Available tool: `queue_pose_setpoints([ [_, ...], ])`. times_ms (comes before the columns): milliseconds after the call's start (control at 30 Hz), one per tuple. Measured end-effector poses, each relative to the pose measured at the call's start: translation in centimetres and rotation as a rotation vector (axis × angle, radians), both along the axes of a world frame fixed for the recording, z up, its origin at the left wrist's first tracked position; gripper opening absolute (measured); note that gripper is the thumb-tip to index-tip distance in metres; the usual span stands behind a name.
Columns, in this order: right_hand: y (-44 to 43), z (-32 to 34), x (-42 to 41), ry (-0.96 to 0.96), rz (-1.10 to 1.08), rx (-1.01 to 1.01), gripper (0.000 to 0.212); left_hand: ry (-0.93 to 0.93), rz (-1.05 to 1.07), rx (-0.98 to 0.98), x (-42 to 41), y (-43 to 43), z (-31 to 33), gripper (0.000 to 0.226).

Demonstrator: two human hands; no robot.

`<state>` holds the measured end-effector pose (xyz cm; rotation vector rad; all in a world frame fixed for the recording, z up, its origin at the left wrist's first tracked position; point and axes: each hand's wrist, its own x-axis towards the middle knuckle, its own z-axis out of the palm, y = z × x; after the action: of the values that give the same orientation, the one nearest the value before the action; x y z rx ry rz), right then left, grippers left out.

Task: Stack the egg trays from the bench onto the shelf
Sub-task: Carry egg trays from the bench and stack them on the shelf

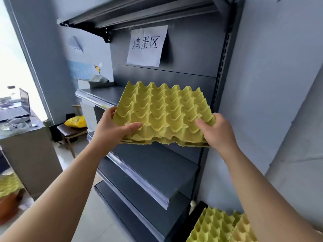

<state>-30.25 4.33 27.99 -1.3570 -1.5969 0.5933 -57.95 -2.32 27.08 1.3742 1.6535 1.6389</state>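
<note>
White paper sign [146, 46] taped to the shelf unit's back panel reads "鸡蛋区" in black handwriting. Yellow-green egg tray stack [163, 114] held in the air, far edge over the middle shelf [103, 95], near edge overhanging its front lip; left hand [113, 129] and right hand [215, 131] clamp the near corners, thumbs pressed on top, other fingers hidden beneath. Shelf surface left of the stack is bare; more egg trays [218, 227] lie lower right.
</note>
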Motion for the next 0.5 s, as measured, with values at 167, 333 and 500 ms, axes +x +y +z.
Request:
queue_pose_setpoints([
  [167,4.1,1.1,-7.0,-0.044,0.101,-0.037,0.045,-0.046,0.026,0.011,-7.2,4.1,0.4,0.072],
  [333,9.2,1.6,-14.3,-0.055,0.12,-0.07,0.087,-0.111,0.057,0.011,-14.8,9.3,0.7,0.103],
  [500,14.7,1.8,-21.0,-0.049,0.109,-0.057,0.087,-0.128,0.099,0.048,-20.7,14.7,1.0,0.084],
])
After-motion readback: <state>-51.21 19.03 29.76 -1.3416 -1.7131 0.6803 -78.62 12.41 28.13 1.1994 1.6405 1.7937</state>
